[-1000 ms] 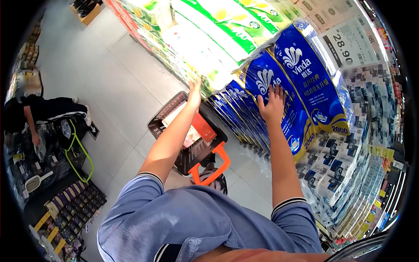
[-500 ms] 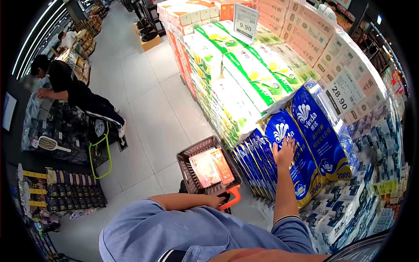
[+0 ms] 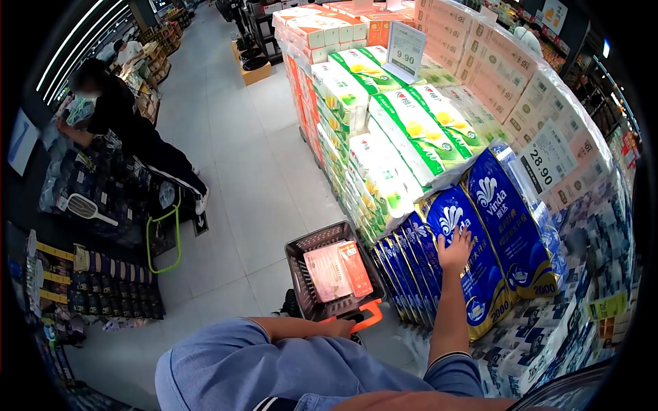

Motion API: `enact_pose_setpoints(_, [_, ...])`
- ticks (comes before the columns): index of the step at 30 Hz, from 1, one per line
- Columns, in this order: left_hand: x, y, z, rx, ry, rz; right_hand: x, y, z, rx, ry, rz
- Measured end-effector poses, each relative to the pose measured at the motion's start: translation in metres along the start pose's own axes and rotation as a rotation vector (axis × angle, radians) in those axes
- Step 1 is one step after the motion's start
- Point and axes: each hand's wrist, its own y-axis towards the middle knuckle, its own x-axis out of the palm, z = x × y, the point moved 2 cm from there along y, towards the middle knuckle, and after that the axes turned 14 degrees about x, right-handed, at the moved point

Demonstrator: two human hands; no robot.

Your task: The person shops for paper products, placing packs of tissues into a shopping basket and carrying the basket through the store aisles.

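Observation:
My right hand [image 3: 454, 251] lies with spread fingers on a blue Vinda pack [image 3: 473, 281], one of several standing in a row. Another blue pack [image 3: 510, 219] leans just to its right. At the orange handle [image 3: 372, 316] of a dark basket [image 3: 299, 274] is my left hand [image 3: 340, 328], its fingers mostly hidden by the sleeve and the handle. Inside the basket lies a pink and red tissue package [image 3: 329, 272]. Green and white tissue packs [image 3: 411, 130] are stacked beyond the blue ones.
A person in black [image 3: 130, 116] leans over a display at the left, near a green-rimmed basket [image 3: 179, 233]. Price signs [image 3: 406, 51] stand on the stacks. Orange boxes [image 3: 315, 27] are piled at the back. A tiled floor [image 3: 240, 157] runs between the displays.
My left hand has left the green packs and come down to the basket handle. My right hand stays on the blue pack. The view has tilted up, and the person in black stands more upright.

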Motion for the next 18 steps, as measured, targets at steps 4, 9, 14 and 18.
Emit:
enact_pose_setpoints(4, [-0.022,-0.025,0.028,-0.083,0.049,0.182,0.001,-0.002,0.0,0.0,0.009,0.018])
enact_pose_setpoints(9, [-0.033,-0.021,0.009,-0.142,0.111,0.249,0.002,-0.002,0.002,-0.02,0.004,0.035])
enact_pose_setpoints(14, [-0.056,-0.018,-0.014,-0.155,0.319,0.476,0.005,-0.003,0.003,-0.032,-0.016,0.041])
enact_pose_setpoints(18, [-0.083,-0.021,-0.025,-0.103,0.498,0.531,0.008,-0.003,0.004,-0.045,-0.02,0.061])
